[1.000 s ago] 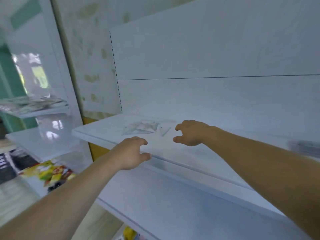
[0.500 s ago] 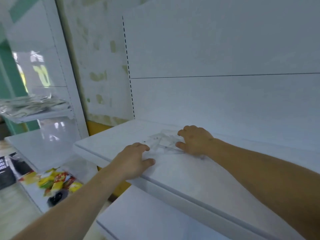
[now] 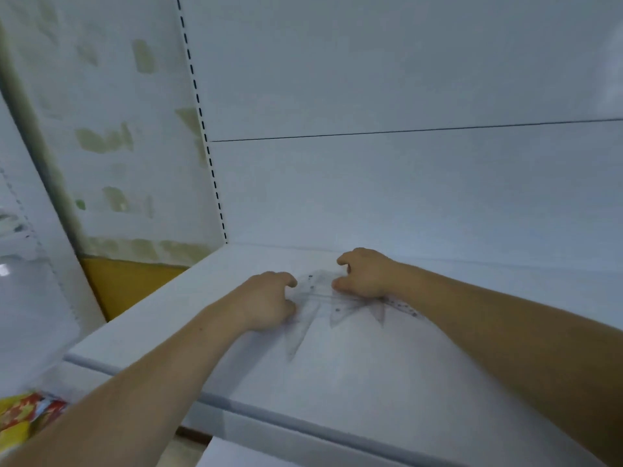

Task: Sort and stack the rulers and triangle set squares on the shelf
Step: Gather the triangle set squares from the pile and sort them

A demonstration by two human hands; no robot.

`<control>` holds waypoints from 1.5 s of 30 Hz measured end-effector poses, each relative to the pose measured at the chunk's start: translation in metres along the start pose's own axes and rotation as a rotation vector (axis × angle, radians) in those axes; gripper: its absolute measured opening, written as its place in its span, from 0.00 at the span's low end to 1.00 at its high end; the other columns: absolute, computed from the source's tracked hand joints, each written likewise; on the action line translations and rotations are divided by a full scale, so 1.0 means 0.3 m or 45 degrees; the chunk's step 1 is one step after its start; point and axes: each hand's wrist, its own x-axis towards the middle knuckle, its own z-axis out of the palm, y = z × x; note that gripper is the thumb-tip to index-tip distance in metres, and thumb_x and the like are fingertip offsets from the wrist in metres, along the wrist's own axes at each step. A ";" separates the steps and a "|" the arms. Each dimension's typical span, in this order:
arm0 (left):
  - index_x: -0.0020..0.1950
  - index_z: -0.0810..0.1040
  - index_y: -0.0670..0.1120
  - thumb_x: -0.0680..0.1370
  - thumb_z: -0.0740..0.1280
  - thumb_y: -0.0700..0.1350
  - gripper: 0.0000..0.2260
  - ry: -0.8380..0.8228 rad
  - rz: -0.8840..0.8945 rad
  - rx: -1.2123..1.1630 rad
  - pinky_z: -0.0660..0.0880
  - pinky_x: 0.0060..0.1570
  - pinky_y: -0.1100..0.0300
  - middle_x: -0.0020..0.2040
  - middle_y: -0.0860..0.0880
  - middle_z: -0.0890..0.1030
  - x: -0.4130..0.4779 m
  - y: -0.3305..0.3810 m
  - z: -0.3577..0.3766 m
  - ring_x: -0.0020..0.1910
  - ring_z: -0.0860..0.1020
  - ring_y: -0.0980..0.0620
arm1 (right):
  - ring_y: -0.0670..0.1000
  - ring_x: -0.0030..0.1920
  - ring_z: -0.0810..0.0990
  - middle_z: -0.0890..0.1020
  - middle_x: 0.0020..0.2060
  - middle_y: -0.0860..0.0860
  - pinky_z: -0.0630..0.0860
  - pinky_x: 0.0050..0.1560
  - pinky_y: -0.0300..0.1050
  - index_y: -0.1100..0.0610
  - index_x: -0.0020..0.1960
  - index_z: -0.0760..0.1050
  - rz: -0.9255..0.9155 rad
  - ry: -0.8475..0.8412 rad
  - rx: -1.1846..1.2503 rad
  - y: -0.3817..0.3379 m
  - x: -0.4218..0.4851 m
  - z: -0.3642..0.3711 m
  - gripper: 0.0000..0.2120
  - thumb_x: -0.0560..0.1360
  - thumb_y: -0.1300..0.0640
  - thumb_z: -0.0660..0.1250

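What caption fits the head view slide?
Left hand and right hand curled over a loose pile of clear set squares on a white shelf.

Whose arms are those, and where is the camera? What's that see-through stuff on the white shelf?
There is no machine here: these are a person's own two arms. The camera sits on their head and looks forward and down, so you see what they see. On the white shelf lies a messy pile of clear plastic set squares, hard to spot because they are see-through. The left hand and the right hand curl their fingers at the pile's two sides. Whether they really pinch it is too blurry to tell. The bright packets lie lower down on the left.
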 end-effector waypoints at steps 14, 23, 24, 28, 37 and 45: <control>0.40 0.74 0.46 0.77 0.64 0.45 0.06 0.110 0.469 -0.389 0.69 0.42 0.59 0.39 0.53 0.75 0.120 -0.072 0.039 0.45 0.76 0.49 | 0.49 0.35 0.78 0.80 0.41 0.50 0.71 0.32 0.35 0.52 0.49 0.73 0.475 0.712 0.946 -0.077 -0.167 -0.024 0.06 0.80 0.56 0.57; 0.64 0.66 0.55 0.76 0.59 0.31 0.23 0.034 0.360 -1.320 0.76 0.37 0.62 0.44 0.47 0.81 0.107 -0.109 0.001 0.33 0.81 0.55 | 0.43 0.37 0.74 0.75 0.40 0.46 0.70 0.33 0.29 0.48 0.69 0.65 0.375 0.719 0.811 -0.070 -0.196 0.018 0.22 0.77 0.60 0.63; 0.65 0.66 0.57 0.76 0.58 0.30 0.25 0.018 0.349 -1.364 0.77 0.35 0.60 0.45 0.47 0.79 0.104 -0.106 0.000 0.33 0.81 0.54 | 0.42 0.37 0.74 0.75 0.39 0.46 0.70 0.35 0.29 0.48 0.71 0.64 0.341 0.699 0.743 -0.075 -0.195 0.023 0.23 0.77 0.59 0.63; 0.65 0.72 0.52 0.76 0.55 0.31 0.23 0.085 0.270 -1.374 0.75 0.32 0.60 0.40 0.48 0.72 0.112 -0.101 -0.006 0.33 0.76 0.50 | 0.44 0.38 0.73 0.74 0.38 0.47 0.71 0.44 0.35 0.47 0.74 0.59 0.209 0.663 0.537 -0.097 -0.200 0.032 0.27 0.78 0.57 0.61; 0.65 0.65 0.54 0.72 0.70 0.37 0.27 0.283 0.353 -1.049 0.69 0.36 0.67 0.39 0.52 0.69 0.124 -0.111 0.001 0.35 0.70 0.55 | 0.43 0.37 0.72 0.74 0.42 0.46 0.68 0.43 0.39 0.47 0.71 0.60 0.179 0.807 0.502 -0.093 -0.225 0.019 0.24 0.78 0.55 0.63; 0.64 0.65 0.53 0.72 0.71 0.45 0.24 0.327 0.508 -1.023 0.69 0.35 0.68 0.49 0.54 0.72 0.086 -0.084 -0.003 0.39 0.72 0.59 | 0.43 0.41 0.69 0.72 0.53 0.45 0.66 0.49 0.38 0.44 0.75 0.57 0.326 0.781 0.124 -0.139 -0.349 -0.107 0.26 0.79 0.50 0.61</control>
